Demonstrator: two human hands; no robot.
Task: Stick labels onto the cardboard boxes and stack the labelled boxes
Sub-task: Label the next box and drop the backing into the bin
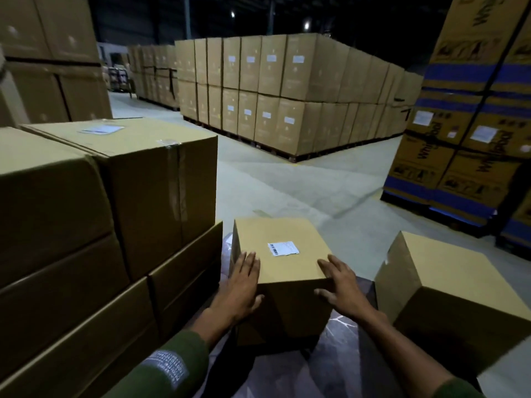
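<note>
A: Item one, the largest: the pallet block at twelve o'clock, two tiers high. Why is it so tidy?

B: We judge it finished stock. White labels face the aisle on many fronts, set outward so they can be read from the floor.

A: Item two: the printed cartons at two o'clock.

B: Banded in blue, strapped in black. We count them as separate goods, not ours to label.

A: Item three: the stack at nine o'clock.

B: Plain boxes, at least three tiers. The top box carries a pale sheet on its upper face. We read this as the pile that takes labelled boxes.

A: Item four: the spare box at four o'clock.

B: We see no label on its visible faces; likely waiting its turn.

A: Item five: the labelled box, low centre, just beside the stack.

B: Its barcode label sits on top, one edge looking slightly lifted. Our left hand lies spread on the near left corner, our right hand spread over the near right edge, fingers on top and thumb down the front. Neither pinches anything. We judge them set either side to lift it to the stack.
</note>
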